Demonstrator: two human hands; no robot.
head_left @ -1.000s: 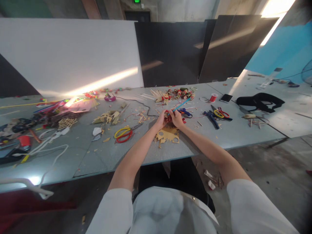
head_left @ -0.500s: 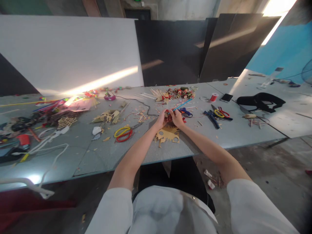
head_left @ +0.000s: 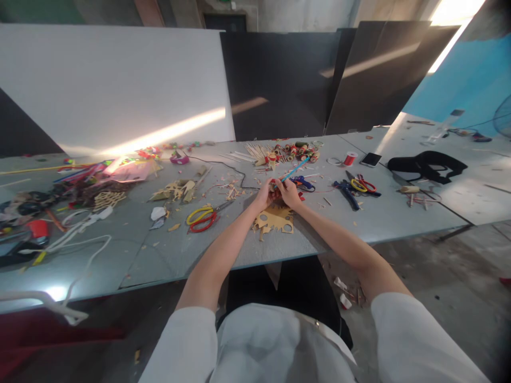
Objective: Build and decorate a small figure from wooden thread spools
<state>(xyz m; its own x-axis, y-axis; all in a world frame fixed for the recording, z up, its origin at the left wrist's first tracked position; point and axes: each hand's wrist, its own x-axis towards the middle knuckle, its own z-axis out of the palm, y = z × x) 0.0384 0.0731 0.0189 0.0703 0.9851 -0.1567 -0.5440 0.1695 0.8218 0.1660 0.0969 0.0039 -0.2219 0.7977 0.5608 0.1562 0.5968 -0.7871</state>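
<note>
In head view, both hands are meeting over the middle of the grey table [head_left: 167, 260], near to each other. The L hand [head_left: 264, 196] is closing its fingers around a small red-and-tan pc [head_left: 273, 185], which is mostly hiding btwn the hands, so its exact shape I cannot tell. The R hand [head_left: 291, 193] is also curling nearly closed, and is gripping a thin blue stick [head_left: 296, 169] btwn thumb and fingers; the stick is leaning up and away to the right, its lower end being near the small pc. Whether they are touching, I cannot tell. Just below the hands, a tan cut sheet w/ round holes [head_left: 275, 219] is lying flat. A dark blue tool [head_left: 304, 184] is lying just beside the R hand. Scissors w/ yellow and red handles [head_left: 203, 219] are lying to the left; approx. opp. side, dark pliers [head_left: 346, 194] are lying near a red spool [head_left: 349, 159] and a phone [head_left: 371, 159].
</note>
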